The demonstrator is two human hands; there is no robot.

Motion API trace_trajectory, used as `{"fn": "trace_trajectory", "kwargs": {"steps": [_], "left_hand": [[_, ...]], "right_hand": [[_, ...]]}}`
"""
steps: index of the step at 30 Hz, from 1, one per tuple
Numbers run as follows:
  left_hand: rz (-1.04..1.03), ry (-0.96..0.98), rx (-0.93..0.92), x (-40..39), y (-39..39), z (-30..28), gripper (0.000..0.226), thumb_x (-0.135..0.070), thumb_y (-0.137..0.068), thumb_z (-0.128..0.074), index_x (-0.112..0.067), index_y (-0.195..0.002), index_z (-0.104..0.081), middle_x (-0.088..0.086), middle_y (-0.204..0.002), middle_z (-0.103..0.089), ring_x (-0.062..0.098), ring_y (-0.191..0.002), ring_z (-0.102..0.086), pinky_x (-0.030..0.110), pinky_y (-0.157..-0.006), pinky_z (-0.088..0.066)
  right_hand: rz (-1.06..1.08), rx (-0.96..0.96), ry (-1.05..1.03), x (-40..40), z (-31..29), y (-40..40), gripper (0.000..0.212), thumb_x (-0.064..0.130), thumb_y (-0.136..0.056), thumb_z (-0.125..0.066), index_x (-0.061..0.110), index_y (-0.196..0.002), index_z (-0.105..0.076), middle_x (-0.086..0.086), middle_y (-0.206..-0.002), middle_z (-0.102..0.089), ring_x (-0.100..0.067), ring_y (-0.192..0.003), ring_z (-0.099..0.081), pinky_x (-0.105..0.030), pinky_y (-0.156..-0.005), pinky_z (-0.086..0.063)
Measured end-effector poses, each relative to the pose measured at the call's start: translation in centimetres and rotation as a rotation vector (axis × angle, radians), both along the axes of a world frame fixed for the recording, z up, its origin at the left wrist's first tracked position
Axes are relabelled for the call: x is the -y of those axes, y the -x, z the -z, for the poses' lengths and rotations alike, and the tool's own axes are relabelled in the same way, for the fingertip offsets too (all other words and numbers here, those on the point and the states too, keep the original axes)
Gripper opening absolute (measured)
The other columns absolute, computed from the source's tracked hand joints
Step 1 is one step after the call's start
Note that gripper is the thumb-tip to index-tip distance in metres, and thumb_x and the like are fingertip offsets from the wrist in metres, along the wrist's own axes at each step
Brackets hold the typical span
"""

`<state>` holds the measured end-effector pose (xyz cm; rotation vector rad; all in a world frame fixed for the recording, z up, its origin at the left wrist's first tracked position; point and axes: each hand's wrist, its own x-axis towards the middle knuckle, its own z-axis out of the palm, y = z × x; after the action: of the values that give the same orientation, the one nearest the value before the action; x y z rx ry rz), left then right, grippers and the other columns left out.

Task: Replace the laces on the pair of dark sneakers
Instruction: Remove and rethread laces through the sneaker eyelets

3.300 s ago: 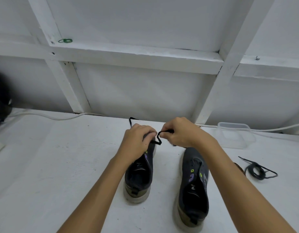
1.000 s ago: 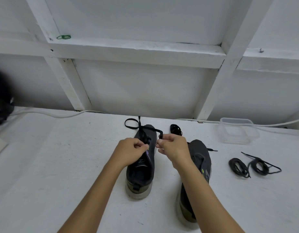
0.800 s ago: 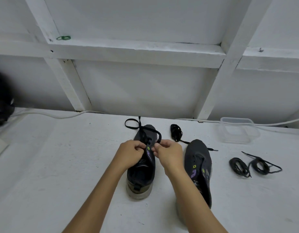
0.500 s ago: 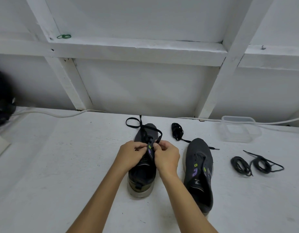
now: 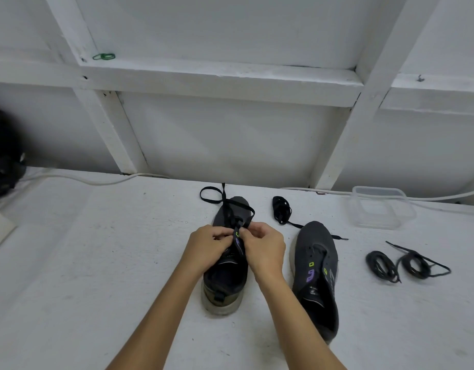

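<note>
White table (image 5: 97, 263) with sneakers (image 5: 317, 276), coiled laces (image 5: 406, 265), clear container (image 5: 381, 209).

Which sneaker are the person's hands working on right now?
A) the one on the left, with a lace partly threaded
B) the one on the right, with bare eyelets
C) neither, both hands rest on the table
A: both the left hand and right hand pinch the black lace over the left sneaker, while the right sneaker lies untouched.

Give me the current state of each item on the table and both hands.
Left sneaker: upright, partly laced.
Black lace: threaded, ends loose past the toe.
Right sneaker: tipped sideways, unlaced.
Lace bundles: two, coiled.
Coiled lace: lying loose.
Plastic container: lidless, looks empty.
Left hand: pinching lace.
Right hand: pinching lace.
</note>
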<state>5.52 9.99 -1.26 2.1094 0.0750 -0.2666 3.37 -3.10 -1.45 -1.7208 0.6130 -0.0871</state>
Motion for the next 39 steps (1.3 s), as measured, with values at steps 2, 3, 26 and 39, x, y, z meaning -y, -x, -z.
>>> {"fn": "trace_trajectory", "kwargs": {"steps": [2, 3, 26, 39], "left_hand": [[0.002, 0.004, 0.003, 0.1, 0.1, -0.1, 0.018, -0.026, -0.09, -0.071, -0.033, -0.105, -0.078, -0.018, -0.083, -0.069, -0.006, -0.074, -0.066, 0.016, -0.074, -0.055], [0.001, -0.003, 0.003, 0.2, 0.0, -0.1, 0.017, -0.026, -0.09, -0.07, -0.033, -0.104, -0.078, -0.018, -0.084, -0.069, -0.004, -0.074, -0.067, 0.016, -0.074, -0.054], [-0.002, 0.301, -0.118, -2.4, -0.4, -3.5, 0.017, -0.024, -0.104, -0.051, -0.019, -0.102, -0.067, -0.011, -0.104, -0.074, 0.003, -0.092, -0.065, 0.023, -0.078, -0.051], [-0.237, 0.854, -0.083, -3.8, -0.9, -7.2, 0.023, -0.015, -0.108, -0.038, -0.014, -0.09, -0.051, -0.002, -0.066, -0.064, 0.011, -0.073, -0.071, 0.039, -0.093, -0.052]], "right_hand": [[-0.039, -0.019, 0.04, 0.1, 0.0, 0.0, 0.008, 0.026, -0.088, -0.076, 0.025, -0.095, -0.077, 0.012, -0.082, -0.076, -0.005, -0.083, -0.072, -0.029, -0.083, -0.059], [-0.051, -0.031, 0.046, 0.1, 0.0, 0.1, 0.007, 0.027, -0.088, -0.077, 0.027, -0.094, -0.077, 0.013, -0.081, -0.075, -0.004, -0.081, -0.071, -0.03, -0.083, -0.059], [-0.327, -0.001, 0.395, -0.2, -2.3, 2.8, 0.02, 0.036, -0.098, -0.056, 0.023, -0.088, -0.067, 0.01, -0.074, -0.066, -0.01, -0.07, -0.06, -0.022, -0.059, -0.043], [-0.407, -0.22, 0.471, -1.1, -1.5, 2.2, 0.029, 0.041, -0.09, -0.065, 0.018, -0.106, -0.058, 0.001, -0.097, -0.062, -0.02, -0.083, -0.061, -0.026, -0.057, -0.042]]}}
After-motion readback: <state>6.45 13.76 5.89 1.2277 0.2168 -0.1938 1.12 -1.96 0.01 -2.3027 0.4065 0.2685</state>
